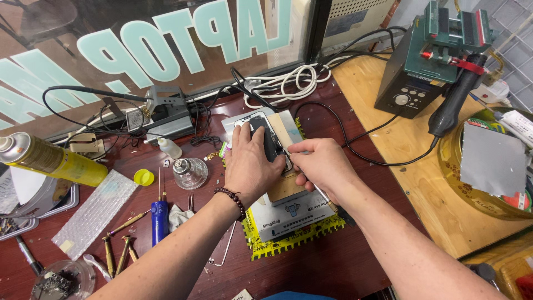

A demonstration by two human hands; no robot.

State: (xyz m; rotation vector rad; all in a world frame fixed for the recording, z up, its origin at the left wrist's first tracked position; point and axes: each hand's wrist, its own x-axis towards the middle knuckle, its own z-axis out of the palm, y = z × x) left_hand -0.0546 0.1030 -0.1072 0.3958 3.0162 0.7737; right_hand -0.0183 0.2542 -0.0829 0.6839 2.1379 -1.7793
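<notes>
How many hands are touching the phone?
2. The left hand lies flat on the phone, pressing it down. The right hand is at the phone's right edge, pinching a thin tool against it. No other hands show.

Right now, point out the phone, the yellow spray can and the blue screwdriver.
phone (270, 143): head view, dark back between the hands.
yellow spray can (53, 161): head view, middle of the body.
blue screwdriver (159, 219): head view, blue handle.

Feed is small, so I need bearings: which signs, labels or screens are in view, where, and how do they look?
Window sign: top left, large pale teal letters on glass.
Phone screen: centre, dark, under left hand and right hand.
Spray can: left, yellow label, lying tilted.
Station panel: top right, dark with knob.
</notes>
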